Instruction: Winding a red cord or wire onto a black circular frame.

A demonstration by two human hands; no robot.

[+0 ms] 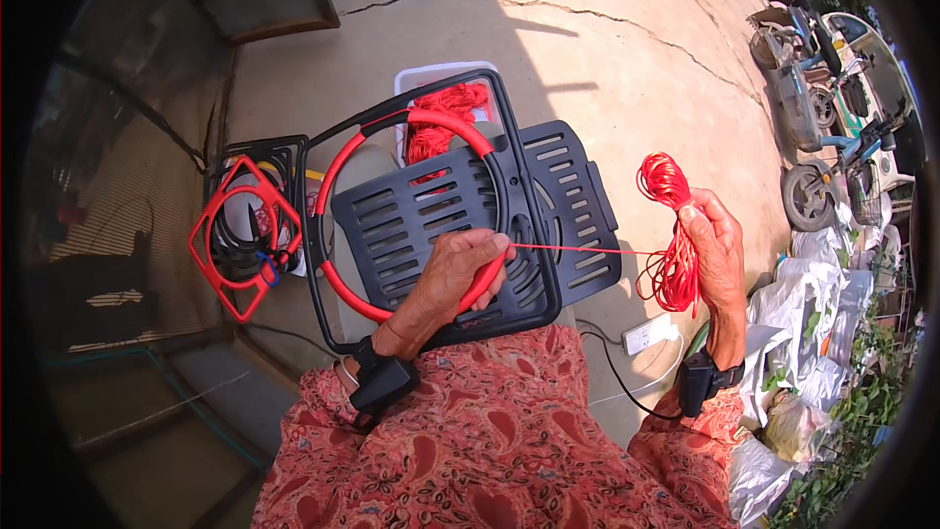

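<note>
A black square frame [532,176] with a round ring [338,284] inside it rests over my lap. Glossy red cord covers much of the ring, while part of its right side shows black. My left hand [455,274] is closed on the ring's lower right, thumb and finger pinching the cord there. From that pinch a taut strand [578,249] runs right to a looped bundle of red cord [674,269]. My right hand [718,240] grips this bundle, raised out to the right. Beneath the frame lie dark slotted plastic panels [583,191].
A white tub [431,72] of red cord stands beyond the frame. To the left, a red diamond-shaped frame [208,257] leans by black coils. A white power strip [648,335] with cables lies right of my lap. White sacks [813,304] and parked scooters [832,157] line the right.
</note>
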